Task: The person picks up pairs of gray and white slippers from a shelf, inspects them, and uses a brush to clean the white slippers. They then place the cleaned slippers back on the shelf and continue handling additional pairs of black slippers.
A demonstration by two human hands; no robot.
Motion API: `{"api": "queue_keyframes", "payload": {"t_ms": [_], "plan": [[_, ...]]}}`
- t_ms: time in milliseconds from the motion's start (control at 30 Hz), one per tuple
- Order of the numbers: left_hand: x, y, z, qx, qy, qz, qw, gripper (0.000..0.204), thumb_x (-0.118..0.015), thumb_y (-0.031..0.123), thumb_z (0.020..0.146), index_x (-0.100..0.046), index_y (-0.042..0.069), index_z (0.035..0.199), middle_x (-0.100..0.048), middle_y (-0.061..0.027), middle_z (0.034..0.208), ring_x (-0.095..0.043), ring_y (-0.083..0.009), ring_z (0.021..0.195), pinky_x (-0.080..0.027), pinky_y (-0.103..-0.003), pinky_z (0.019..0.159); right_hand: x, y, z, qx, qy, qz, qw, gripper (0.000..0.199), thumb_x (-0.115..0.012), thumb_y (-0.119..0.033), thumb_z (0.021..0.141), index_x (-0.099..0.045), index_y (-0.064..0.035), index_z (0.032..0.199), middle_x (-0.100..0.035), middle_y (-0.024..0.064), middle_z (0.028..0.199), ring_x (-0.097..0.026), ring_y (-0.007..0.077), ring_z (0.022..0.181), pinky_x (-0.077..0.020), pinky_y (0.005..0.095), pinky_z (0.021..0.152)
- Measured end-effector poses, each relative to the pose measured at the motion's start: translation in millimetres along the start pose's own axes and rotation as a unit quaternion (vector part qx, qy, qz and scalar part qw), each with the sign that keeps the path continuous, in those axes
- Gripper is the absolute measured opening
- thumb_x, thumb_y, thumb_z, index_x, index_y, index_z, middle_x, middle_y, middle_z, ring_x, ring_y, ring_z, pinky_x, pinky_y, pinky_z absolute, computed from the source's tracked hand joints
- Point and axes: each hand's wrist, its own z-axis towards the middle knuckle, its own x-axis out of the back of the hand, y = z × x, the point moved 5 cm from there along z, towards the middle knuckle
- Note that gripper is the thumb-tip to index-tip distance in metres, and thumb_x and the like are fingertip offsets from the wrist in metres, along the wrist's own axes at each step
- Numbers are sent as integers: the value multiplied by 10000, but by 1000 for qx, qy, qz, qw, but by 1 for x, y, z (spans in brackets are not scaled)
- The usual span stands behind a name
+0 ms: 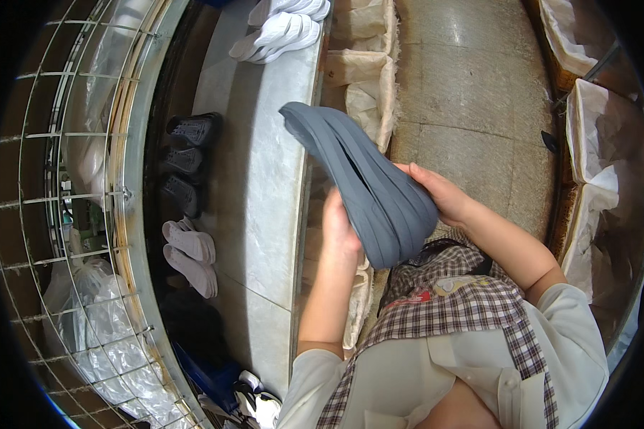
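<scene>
Between my two hands is a stack of several dark grey shoe soles [368,186], nested together and tilted, toes toward the far left. My left hand [340,223] is wrapped around the stack's left side near the wider end, its fingertips hidden beneath. On the opposite side my right hand [440,191] grips the edge, thumb along the top and other fingers mostly out of sight. A narrow dark gap shows between two of the soles. The stack is held in the air in front of my checked apron [458,304].
Left of me runs a long grey metal table [257,179] with white soles [283,36] at its far end. Black soles [193,131] and pale pink soles [189,254] lie along its left side, by a wire mesh [71,193]. Cloth-lined baskets [594,132] flank the floor.
</scene>
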Motion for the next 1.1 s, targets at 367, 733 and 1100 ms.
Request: {"api": "queue_keyframes", "payload": {"t_ms": [367,733,1100], "plan": [[51,185,203,-3,211,23,977,550,-375,484,902,-446,116,1305,-380,-127,1406,-364,-353,1269,-281,-609,989,77,44,-50,-34,216,-168,961,330,-533,-343,910,-587,-107,1133,-566,10,1143,-487,127,1069,-373,296,878],[66,217,269,-73,244,49,966,535,-476,450,895,-422,148,1334,-355,-64,1428,-340,-314,1289,-286,-631,987,109,90,-55,-98,284,-97,949,224,-548,-289,909,-602,-110,1033,-603,-26,1021,-544,80,952,-395,233,761],[277,354,236,-323,371,-89,866,496,-550,276,896,-425,17,1300,-417,-165,1313,-465,-310,1130,-503,-409,867,103,132,-25,-156,339,-67,925,178,-536,-236,921,-587,-82,993,-622,-5,957,-571,75,853,-417,209,693]]}}
